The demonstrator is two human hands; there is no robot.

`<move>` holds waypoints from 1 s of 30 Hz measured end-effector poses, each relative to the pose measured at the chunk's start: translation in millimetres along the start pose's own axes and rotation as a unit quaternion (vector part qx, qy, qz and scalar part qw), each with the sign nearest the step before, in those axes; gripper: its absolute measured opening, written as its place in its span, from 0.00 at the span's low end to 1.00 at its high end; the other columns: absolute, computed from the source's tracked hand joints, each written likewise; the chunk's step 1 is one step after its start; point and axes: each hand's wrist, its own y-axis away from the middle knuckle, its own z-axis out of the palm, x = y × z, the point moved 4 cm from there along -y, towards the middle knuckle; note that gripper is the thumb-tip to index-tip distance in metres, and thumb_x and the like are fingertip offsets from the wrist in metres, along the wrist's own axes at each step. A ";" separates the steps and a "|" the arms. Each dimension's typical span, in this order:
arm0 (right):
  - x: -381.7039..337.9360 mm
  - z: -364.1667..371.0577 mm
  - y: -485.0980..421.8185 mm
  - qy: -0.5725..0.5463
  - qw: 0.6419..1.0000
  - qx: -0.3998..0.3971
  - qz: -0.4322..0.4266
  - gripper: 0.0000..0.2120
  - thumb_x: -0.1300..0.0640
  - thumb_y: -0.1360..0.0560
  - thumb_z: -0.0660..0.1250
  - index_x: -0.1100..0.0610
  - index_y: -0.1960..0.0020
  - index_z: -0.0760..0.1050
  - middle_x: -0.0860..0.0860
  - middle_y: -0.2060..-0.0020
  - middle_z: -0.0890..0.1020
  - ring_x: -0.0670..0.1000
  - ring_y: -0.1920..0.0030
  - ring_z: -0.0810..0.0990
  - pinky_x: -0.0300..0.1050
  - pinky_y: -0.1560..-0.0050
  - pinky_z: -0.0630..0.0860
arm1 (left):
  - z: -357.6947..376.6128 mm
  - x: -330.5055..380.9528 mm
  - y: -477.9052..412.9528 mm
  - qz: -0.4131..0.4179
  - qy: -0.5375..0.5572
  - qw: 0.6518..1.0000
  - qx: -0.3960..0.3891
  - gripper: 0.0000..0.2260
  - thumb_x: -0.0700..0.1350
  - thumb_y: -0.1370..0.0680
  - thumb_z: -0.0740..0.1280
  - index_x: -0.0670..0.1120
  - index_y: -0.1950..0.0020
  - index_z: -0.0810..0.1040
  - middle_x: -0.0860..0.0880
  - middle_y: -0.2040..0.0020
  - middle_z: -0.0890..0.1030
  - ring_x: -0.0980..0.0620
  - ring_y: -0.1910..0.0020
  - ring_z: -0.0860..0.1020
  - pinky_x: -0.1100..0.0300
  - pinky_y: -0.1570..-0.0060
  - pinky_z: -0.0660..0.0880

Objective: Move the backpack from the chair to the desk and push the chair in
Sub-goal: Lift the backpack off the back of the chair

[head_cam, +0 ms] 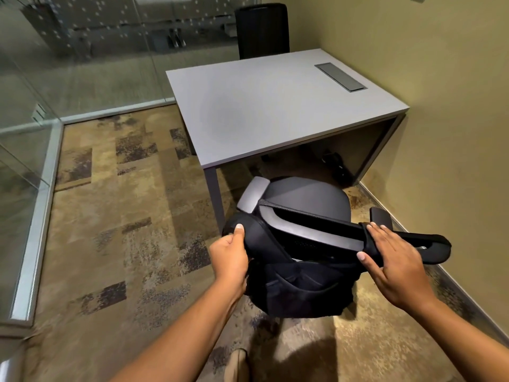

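A black backpack (300, 290) hangs behind the backrest of a dark office chair (305, 198), its straps looped over the grey top edge. The chair stands pulled out from the front of the grey desk (261, 106), seat facing the desk. My left hand (230, 255) grips the backpack's left shoulder strap, thumb on top. My right hand (394, 260) is wrapped around the other strap (429, 249), which stretches out to the right. The pack's lower part hides the chair's base.
A second black chair (261, 28) stands behind the desk. A metal cable hatch (340, 77) is set in the desktop. A yellow wall (454, 133) runs along the right, glass partitions (41, 106) along the left. Patterned carpet lies between. My shoe (238, 365) shows below.
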 end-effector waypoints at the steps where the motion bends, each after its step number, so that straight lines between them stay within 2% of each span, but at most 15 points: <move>1: -1.1 -0.2 0.5 0.004 1.000 -0.001 -0.002 0.36 0.31 0.24 0.49 0.53 0.25 0.61 0.51 0.27 0.69 0.51 0.26 0.64 0.53 0.28 0.63 | -2.2 -3.9 3.6 -0.011 -0.002 1.000 -0.009 0.21 0.50 0.22 0.68 0.44 0.70 0.66 0.44 0.70 0.63 0.47 0.69 0.65 0.53 0.64 0.66; 2: -2.4 0.2 1.6 0.009 1.000 -0.003 -0.007 0.37 0.31 0.25 0.51 0.52 0.24 0.60 0.50 0.27 0.68 0.51 0.25 0.64 0.53 0.28 0.62 | -5.0 -8.1 9.0 -0.008 -0.012 1.000 -0.023 0.20 0.50 0.22 0.67 0.43 0.69 0.67 0.43 0.70 0.65 0.46 0.69 0.66 0.53 0.64 0.66; 4: -5.3 1.3 3.5 0.020 0.999 -0.015 -0.027 0.39 0.30 0.28 0.55 0.50 0.23 0.57 0.49 0.26 0.67 0.49 0.25 0.62 0.53 0.26 0.62 | -9.9 -13.2 25.4 0.060 -0.070 0.993 -0.072 0.23 0.51 0.21 0.66 0.42 0.72 0.65 0.44 0.72 0.64 0.48 0.71 0.64 0.52 0.68 0.62; 6: -7.4 2.8 4.8 0.025 0.998 -0.027 -0.053 0.41 0.31 0.30 0.59 0.48 0.23 0.54 0.47 0.25 0.65 0.48 0.24 0.61 0.53 0.26 0.62 | -9.0 -11.4 46.2 0.143 -0.132 0.969 -0.153 0.26 0.51 0.21 0.66 0.40 0.73 0.61 0.45 0.75 0.62 0.50 0.74 0.63 0.48 0.73 0.62; 8: -7.0 4.6 4.5 0.020 0.997 -0.031 -0.070 0.40 0.35 0.29 0.62 0.47 0.23 0.53 0.46 0.25 0.64 0.47 0.24 0.60 0.52 0.26 0.61 | -5.2 -7.2 58.5 0.193 -0.165 0.948 -0.193 0.26 0.52 0.21 0.66 0.39 0.73 0.62 0.45 0.76 0.62 0.51 0.75 0.63 0.47 0.74 0.64; 10: -7.5 4.3 4.3 0.010 0.997 -0.013 -0.081 0.35 0.42 0.27 0.66 0.50 0.24 0.59 0.48 0.26 0.67 0.48 0.25 0.62 0.49 0.26 0.62 | 0.7 3.0 65.5 0.228 -0.190 0.930 -0.216 0.27 0.55 0.23 0.66 0.39 0.73 0.63 0.41 0.77 0.63 0.51 0.76 0.64 0.47 0.73 0.66; 13: -14.8 -2.4 3.4 -0.002 0.991 0.061 -0.117 0.25 0.55 0.27 0.72 0.56 0.31 0.72 0.53 0.34 0.78 0.51 0.33 0.75 0.45 0.30 0.66 | 10.4 16.1 75.7 0.281 -0.224 0.904 -0.232 0.27 0.59 0.25 0.64 0.40 0.72 0.61 0.42 0.76 0.65 0.52 0.77 0.63 0.48 0.73 0.66; 15: -22.4 -8.2 6.1 -0.007 0.981 0.108 -0.163 0.22 0.63 0.31 0.75 0.59 0.37 0.78 0.55 0.41 0.82 0.53 0.39 0.81 0.49 0.34 0.73 | 19.4 21.9 86.8 0.310 -0.233 0.889 -0.244 0.27 0.59 0.25 0.63 0.41 0.71 0.60 0.43 0.75 0.64 0.56 0.76 0.62 0.49 0.73 0.64; 17: -24.9 -13.0 8.6 -0.029 0.971 0.133 -0.195 0.18 0.67 0.31 0.74 0.61 0.42 0.81 0.55 0.44 0.84 0.53 0.43 0.83 0.52 0.39 0.78 | 26.6 28.5 97.7 0.332 -0.230 0.881 -0.246 0.26 0.59 0.24 0.64 0.43 0.71 0.58 0.44 0.75 0.63 0.57 0.75 0.62 0.49 0.73 0.64; 18: -21.2 -16.9 9.5 -0.046 0.971 0.137 -0.192 0.17 0.68 0.31 0.72 0.61 0.43 0.82 0.55 0.45 0.84 0.52 0.44 0.83 0.51 0.40 0.78 | 30.5 32.9 103.3 0.341 -0.228 0.878 -0.245 0.26 0.59 0.24 0.64 0.43 0.71 0.58 0.44 0.75 0.62 0.57 0.75 0.61 0.49 0.73 0.63; 20: -4.1 -29.1 10.3 -0.108 0.976 0.130 -0.135 0.16 0.69 0.29 0.70 0.60 0.43 0.82 0.54 0.47 0.85 0.52 0.46 0.84 0.40 0.38 0.75 | 38.5 44.9 115.2 0.350 -0.219 0.877 -0.247 0.27 0.59 0.24 0.64 0.43 0.71 0.58 0.44 0.75 0.61 0.56 0.75 0.61 0.50 0.73 0.62; 23: 30.7 -48.5 16.6 -0.195 0.972 0.124 -0.032 0.15 0.66 0.27 0.67 0.57 0.41 0.81 0.51 0.50 0.86 0.46 0.52 0.84 0.25 0.48 0.70 | 50.1 65.5 134.9 0.364 -0.201 0.873 -0.254 0.27 0.58 0.25 0.65 0.43 0.72 0.58 0.49 0.75 0.59 0.56 0.74 0.59 0.52 0.74 0.60; 25: 53.9 -58.1 29.6 -0.221 0.963 0.151 -0.007 0.15 0.65 0.26 0.68 0.56 0.41 0.81 0.46 0.52 0.85 0.40 0.54 0.81 0.23 0.52 0.71 | 61.7 76.5 151.1 0.376 -0.190 0.868 -0.262 0.27 0.57 0.25 0.66 0.43 0.72 0.58 0.51 0.74 0.58 0.57 0.74 0.59 0.54 0.74 0.59; 27: 73.5 -66.5 43.7 -0.240 0.954 0.177 0.010 0.15 0.65 0.26 0.68 0.55 0.40 0.80 0.43 0.52 0.83 0.37 0.52 0.81 0.24 0.52 0.73 | 75.0 86.3 168.2 0.396 -0.185 0.858 -0.268 0.26 0.56 0.24 0.66 0.43 0.72 0.58 0.52 0.74 0.59 0.57 0.74 0.59 0.58 0.74 0.58; 30: 103.4 -81.5 63.6 -0.242 0.947 0.212 0.027 0.14 0.62 0.26 0.68 0.56 0.41 0.81 0.38 0.52 0.81 0.28 0.52 0.78 0.23 0.55 0.71 | 99.7 101.0 194.0 0.419 -0.186 0.846 -0.270 0.26 0.56 0.24 0.65 0.42 0.73 0.60 0.48 0.75 0.60 0.54 0.75 0.60 0.58 0.74 0.58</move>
